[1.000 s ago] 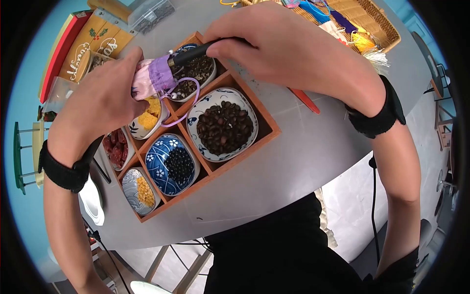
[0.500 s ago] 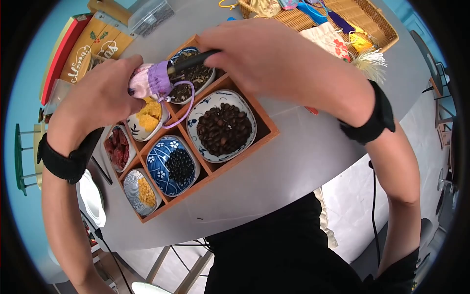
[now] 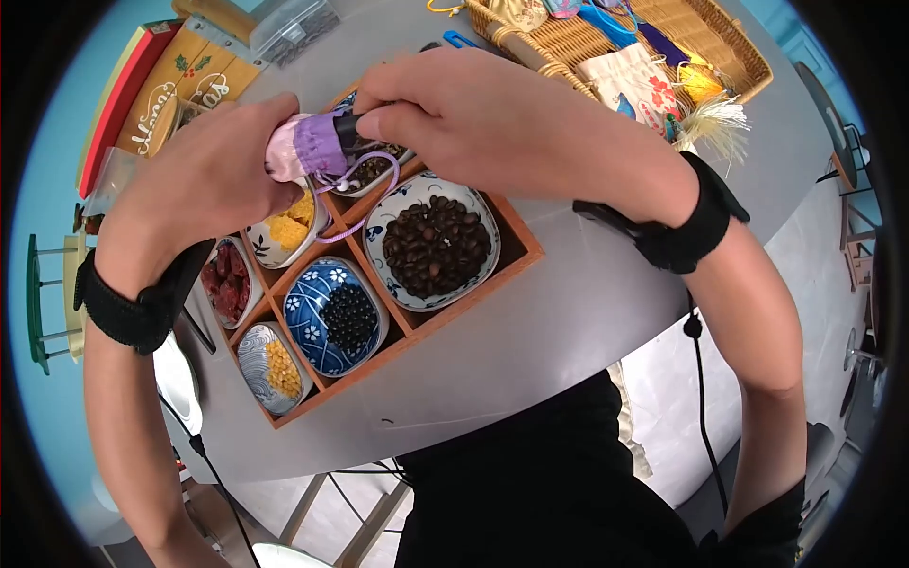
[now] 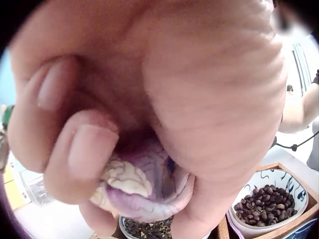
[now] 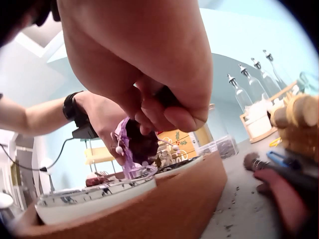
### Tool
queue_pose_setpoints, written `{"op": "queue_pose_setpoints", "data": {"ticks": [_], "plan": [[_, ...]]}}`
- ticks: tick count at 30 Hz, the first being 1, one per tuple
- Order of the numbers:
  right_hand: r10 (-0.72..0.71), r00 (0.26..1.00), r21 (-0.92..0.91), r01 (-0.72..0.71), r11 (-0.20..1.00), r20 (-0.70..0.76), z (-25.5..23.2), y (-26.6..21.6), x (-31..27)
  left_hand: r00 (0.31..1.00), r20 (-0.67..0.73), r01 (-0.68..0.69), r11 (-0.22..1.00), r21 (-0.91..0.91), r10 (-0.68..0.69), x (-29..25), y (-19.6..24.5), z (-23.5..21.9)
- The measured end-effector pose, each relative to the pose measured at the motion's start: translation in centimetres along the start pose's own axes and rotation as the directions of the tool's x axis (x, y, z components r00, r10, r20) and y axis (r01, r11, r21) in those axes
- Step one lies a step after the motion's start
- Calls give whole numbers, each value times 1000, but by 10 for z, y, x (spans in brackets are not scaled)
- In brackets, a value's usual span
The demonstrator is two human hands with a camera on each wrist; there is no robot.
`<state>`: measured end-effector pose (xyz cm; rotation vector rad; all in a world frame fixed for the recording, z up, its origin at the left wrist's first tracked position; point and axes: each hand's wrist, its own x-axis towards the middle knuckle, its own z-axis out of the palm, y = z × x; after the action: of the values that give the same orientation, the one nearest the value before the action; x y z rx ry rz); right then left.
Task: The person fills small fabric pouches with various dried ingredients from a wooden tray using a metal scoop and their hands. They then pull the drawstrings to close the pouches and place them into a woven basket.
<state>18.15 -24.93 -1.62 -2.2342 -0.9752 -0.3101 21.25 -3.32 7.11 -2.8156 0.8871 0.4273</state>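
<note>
In the head view, the left grip (image 3: 213, 170) wraps round a small pink-and-purple pouch (image 3: 312, 147) above the wooden tray (image 3: 445, 312), while the right grip (image 3: 445, 118) pinches a dark handle (image 3: 347, 129) at the pouch's mouth. In the left wrist view, curled fingers bunch the cloth, which looks thin, glossy and light, likely to slump unless held snugly round its body. In the right wrist view, the ruffled purple mouth gapes beside the right fingertips; the mostly hidden handle seems stiff, best pinched well back from the opening.
</note>
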Motion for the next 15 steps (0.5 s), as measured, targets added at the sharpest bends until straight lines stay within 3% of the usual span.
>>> {"op": "queue_pose_setpoints", "data": {"ticks": [1,4,7,10,14,15], "plan": [[89,993,138,-99,985,73,2,1,2,999,-27,-19,999,35,20,-1,-1,3],[211,973,162,-225,961,99,-4,8,5,999,-47,7,994,108,-2,-3,-3,5],[187,981,138,-192,972,44,-16,7,1,998,-59,28,996,84,-24,-10,-11,10],[150,985,180,-164,970,89,-27,-4,4,999,-22,35,996,-83,-37,-13,-14,8],[98,987,251,-129,959,131,-23,-12,3,999,18,39,989,-140,-37,-7,-15,4],[52,998,100,-49,994,-29,-4,-9,6,989,102,116,986,-123,-104,-4,-7,-1]]}}
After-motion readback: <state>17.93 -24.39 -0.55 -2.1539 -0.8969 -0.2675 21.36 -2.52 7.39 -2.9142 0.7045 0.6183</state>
